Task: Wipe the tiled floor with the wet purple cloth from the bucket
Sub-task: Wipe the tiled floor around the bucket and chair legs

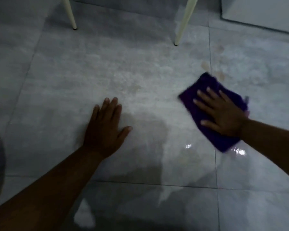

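right hand (223,114) flat on purple cloth (205,87), tiled floor (140,80)

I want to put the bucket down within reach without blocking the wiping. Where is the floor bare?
Bare tile lies between the left hand and the purple cloth under the right hand, and ahead toward the two chair legs. It is crowded only around the cloth, where brownish stains remain.

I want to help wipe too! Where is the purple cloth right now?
The purple cloth lies flat on the tiled floor at the right of the head view, under the right hand, near the cream chair leg.
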Demonstrator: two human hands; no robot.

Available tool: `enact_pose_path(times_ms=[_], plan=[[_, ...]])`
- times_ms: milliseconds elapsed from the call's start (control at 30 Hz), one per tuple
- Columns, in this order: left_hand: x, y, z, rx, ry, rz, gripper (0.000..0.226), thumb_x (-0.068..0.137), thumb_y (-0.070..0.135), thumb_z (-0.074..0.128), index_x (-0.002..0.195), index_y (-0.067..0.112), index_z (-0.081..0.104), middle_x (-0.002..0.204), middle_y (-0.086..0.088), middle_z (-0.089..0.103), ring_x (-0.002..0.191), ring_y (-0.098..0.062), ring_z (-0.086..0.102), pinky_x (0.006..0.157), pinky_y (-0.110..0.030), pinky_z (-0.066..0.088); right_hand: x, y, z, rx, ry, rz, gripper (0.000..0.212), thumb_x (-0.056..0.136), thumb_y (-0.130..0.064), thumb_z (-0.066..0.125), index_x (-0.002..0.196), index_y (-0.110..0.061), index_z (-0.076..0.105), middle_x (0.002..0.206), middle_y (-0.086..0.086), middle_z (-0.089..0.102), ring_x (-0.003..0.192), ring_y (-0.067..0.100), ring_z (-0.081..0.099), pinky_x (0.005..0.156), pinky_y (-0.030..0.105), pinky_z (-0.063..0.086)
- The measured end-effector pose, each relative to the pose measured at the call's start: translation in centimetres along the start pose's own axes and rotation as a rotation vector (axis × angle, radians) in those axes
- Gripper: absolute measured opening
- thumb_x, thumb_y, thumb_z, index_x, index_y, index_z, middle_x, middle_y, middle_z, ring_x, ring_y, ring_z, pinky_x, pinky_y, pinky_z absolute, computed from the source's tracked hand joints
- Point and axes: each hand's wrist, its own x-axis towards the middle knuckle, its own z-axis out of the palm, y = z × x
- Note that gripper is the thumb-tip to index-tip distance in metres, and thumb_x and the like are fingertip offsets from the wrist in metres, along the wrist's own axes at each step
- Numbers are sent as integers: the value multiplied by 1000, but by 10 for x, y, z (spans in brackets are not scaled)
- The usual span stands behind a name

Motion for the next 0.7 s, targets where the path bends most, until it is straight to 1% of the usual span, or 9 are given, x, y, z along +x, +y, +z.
enact_pose_path(times_ms=[67,133,200,300,400,467,533,633,700], plan=[[0,12,0,22,-17,-50,75,94,55,33,146,1,43,159,-20,33,150,-39,26,121,-58,19,28,-20,-5,12,40,196,75,92,-71,15,155,-35,-4,168,7,3,153,41,1,115,69,15],[4,17,-3,11,23,-116,64,94,48,38,136,2,52,148,-23,47,142,-42,38,118,-58,26,43,-67,0,21,97,178,77,91,-70,19,156,-32,3,168,9,4,152,44,0,115,70,11],[14,24,-6,-3,60,-121,54,95,42,41,128,3,56,139,-23,54,135,-43,44,113,-57,32,24,-119,15,36,112,-71,75,93,-69,27,157,-32,17,167,9,10,152,45,3,116,70,6],[26,31,-9,-18,129,-59,48,94,35,47,125,0,57,136,-25,55,134,-44,45,111,-55,35,-54,-170,43,97,97,-485,67,97,-64,36,155,-32,29,167,4,17,153,39,6,117,68,0],[36,31,-13,-14,168,-7,52,94,35,51,130,-2,55,141,-28,52,137,-45,43,113,-55,36,-124,-115,59,23,40,-687,67,95,-63,43,154,-35,30,167,-3,18,154,32,11,120,63,0],[37,25,-11,8,167,7,54,93,37,49,130,-3,55,140,-29,51,136,-46,44,111,-56,37,-145,-49,63,-6,7,-557,72,91,-62,49,154,-33,31,165,-1,25,152,33,18,121,61,7],[40,27,-6,18,179,48,54,93,39,47,122,-5,58,132,-32,55,126,-48,50,104,-56,42,-151,16,58,11,-37,-232,77,90,-62,47,156,-29,25,162,8,27,150,38,22,118,62,14],[61,48,-2,45,177,4,49,93,43,46,105,-2,63,109,-28,61,99,-46,57,85,-52,44,-120,69,43,-12,-18,162,77,94,-68,22,158,-30,1,167,9,9,153,38,8,117,65,17],[83,64,-3,55,187,-26,43,92,41,48,99,2,64,100,-25,60,90,-43,57,80,-48,43,-70,73,29,21,37,338,74,94,-70,12,157,-34,-4,168,5,-1,154,35,-2,118,64,12]])
